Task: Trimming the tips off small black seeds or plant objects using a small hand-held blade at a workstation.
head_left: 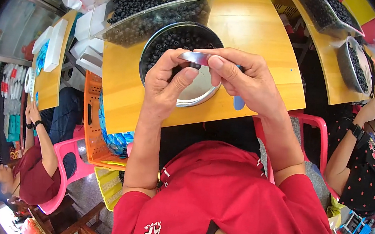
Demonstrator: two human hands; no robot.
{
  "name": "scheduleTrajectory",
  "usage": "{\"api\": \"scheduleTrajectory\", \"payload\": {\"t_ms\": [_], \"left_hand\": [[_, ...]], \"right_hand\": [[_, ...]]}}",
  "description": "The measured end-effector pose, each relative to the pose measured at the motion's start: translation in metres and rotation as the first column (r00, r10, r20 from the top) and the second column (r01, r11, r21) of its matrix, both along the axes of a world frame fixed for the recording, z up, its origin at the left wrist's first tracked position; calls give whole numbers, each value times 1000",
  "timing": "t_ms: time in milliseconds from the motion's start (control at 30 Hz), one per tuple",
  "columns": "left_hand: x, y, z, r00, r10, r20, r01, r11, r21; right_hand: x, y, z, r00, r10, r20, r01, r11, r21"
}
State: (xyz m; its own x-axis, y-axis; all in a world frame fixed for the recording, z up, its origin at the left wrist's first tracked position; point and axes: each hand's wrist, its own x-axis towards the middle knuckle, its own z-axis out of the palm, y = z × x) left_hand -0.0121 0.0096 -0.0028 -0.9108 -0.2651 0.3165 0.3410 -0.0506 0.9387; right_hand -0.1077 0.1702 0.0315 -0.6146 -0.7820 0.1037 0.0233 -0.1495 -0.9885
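Note:
Above a round metal bowl [199, 98], both my hands are closed around a shiny, curved metal strip [193, 57]. My left hand [166, 80] pinches its left end with bent fingers and thumb. The other end lies between the thumb and fingers of my right hand [247, 75]. Under the strip, by my left thumb tip, shows a small dark round piece [195, 65], partly hidden. A blue flat part [238, 103] sticks out below my right hand; whether it joins the strip I cannot tell. Small black, bead-like pieces [182, 40] heap up in the bowl's far side.
A clear plastic bin [162, 17] full of black pieces stands behind the bowl on the wooden table [253, 23]. An orange crate [98, 130] sits left of it. People work at tables on both sides; a pink chair [320, 132] is at the right.

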Motion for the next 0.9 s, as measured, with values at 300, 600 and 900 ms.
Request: {"api": "scheduleTrajectory", "payload": {"t_ms": [300, 600, 900], "left_hand": [[-5, 1, -4, 995, -96, -16, 96, 954, 283], [-17, -66, 10, 966, -137, 218, 12, 871, 492], [-43, -59, -7, 859, 337, 386, 206, 462, -862]], "right_hand": [[2, -8, -7, 989, -70, 134, 80, 994, -70], [-14, 7, -17, 966, -92, 239, 135, 977, -166], [-10, 5, -16, 963, -121, 241, 164, 972, -166]]}}
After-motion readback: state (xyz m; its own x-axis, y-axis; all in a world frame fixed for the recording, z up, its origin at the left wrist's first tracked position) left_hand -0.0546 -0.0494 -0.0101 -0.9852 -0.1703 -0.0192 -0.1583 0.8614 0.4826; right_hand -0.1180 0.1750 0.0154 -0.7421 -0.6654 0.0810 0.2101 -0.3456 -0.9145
